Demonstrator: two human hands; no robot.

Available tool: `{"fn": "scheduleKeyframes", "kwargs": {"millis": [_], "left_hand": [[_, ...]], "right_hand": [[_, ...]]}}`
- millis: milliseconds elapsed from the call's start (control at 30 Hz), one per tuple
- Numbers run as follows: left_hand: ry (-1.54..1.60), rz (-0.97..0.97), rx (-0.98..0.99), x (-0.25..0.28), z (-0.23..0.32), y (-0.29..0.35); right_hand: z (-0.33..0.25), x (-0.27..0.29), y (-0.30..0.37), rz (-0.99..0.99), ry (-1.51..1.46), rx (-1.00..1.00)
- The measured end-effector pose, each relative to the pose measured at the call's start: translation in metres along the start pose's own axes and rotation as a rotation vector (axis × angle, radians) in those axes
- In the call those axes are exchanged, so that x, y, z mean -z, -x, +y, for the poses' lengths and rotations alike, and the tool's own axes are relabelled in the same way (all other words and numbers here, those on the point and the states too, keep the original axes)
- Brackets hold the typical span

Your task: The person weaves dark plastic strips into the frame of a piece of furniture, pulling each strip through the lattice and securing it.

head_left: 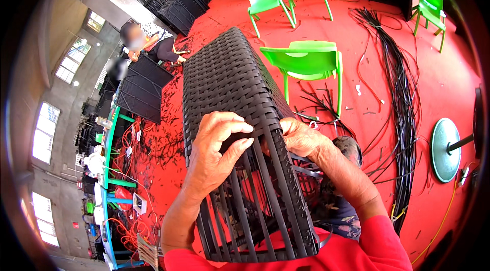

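A tall black woven frame of flat plastic strips stands tilted in front of me. Its far part is closely woven; nearer to me, loose lengthwise strips run with gaps between them. My left hand rests on the top face at the edge of the weave, its thumb and forefinger curved and a little apart, with nothing visible between them. At the right-hand edge my right hand is closed, fingers pinched against a black strip; its fingertips are partly hidden by the frame.
Green plastic chairs stand beyond the frame on the red floor. A long bundle of black strips lies at right, near a round stand base. At left, a person sits beside black panels; strip scraps and orange cords litter the floor.
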State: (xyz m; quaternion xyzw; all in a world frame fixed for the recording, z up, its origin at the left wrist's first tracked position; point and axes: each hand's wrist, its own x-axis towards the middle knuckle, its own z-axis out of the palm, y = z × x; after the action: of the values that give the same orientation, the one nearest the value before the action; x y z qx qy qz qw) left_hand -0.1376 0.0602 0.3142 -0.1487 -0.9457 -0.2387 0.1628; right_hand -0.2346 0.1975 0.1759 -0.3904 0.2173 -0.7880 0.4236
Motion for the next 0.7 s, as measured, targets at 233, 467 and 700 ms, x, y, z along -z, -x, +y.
{"fn": "scheduleKeyframes", "kwargs": {"millis": [233,467,700], "left_hand": [[-0.026,0.002,-0.027,0.0,-0.003,0.002],[-0.044,-0.007,-0.047,-0.002,-0.001,0.0],[0.117,0.038,0.036,-0.004,-0.001,-0.002]], "right_hand": [[-0.033,0.014,0.001,-0.144,0.409,-0.231],[-0.082,0.02,0.021,0.019,0.839,-0.373],[-0.137,-0.048,0.028,0.309,0.838,-0.184]]}}
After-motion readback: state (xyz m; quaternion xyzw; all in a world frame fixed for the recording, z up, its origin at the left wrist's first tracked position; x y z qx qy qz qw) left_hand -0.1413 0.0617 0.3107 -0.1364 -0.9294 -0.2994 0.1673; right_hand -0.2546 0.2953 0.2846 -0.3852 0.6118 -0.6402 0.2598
